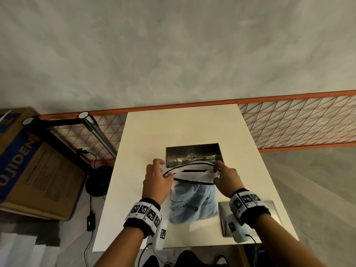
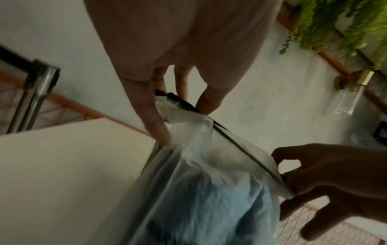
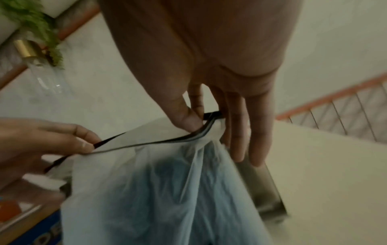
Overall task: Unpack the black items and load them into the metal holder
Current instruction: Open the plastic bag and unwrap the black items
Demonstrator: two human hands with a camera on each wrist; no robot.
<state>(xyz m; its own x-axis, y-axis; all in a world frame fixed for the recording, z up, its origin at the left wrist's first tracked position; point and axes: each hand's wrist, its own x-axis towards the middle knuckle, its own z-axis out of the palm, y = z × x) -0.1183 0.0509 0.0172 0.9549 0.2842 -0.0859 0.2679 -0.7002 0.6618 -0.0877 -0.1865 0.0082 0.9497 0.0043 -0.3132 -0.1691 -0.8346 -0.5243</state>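
Note:
A translucent plastic bag [image 1: 192,201] with a black zip strip along its mouth stands on the white table [image 1: 146,199]. Dark items show dimly through the film. My left hand [image 1: 163,173] pinches the left end of the strip, and my right hand [image 1: 216,169] pinches the right end. Between them the mouth is pulled apart into an oval. Just behind the bag is the shiny metal holder [image 1: 192,154], an open box. The left wrist view shows my left hand [image 2: 180,102] gripping the strip above the bag [image 2: 209,190]. In the right wrist view my right hand [image 3: 206,121] pinches it beside the holder [image 3: 266,190].
A flat metal piece [image 1: 269,207] lies at the table's front right, partly under my right wrist. A cardboard box [image 1: 28,170] and a black lamp arm [image 1: 90,122] stand to the left. An orange mesh rail [image 1: 298,122] runs behind the table.

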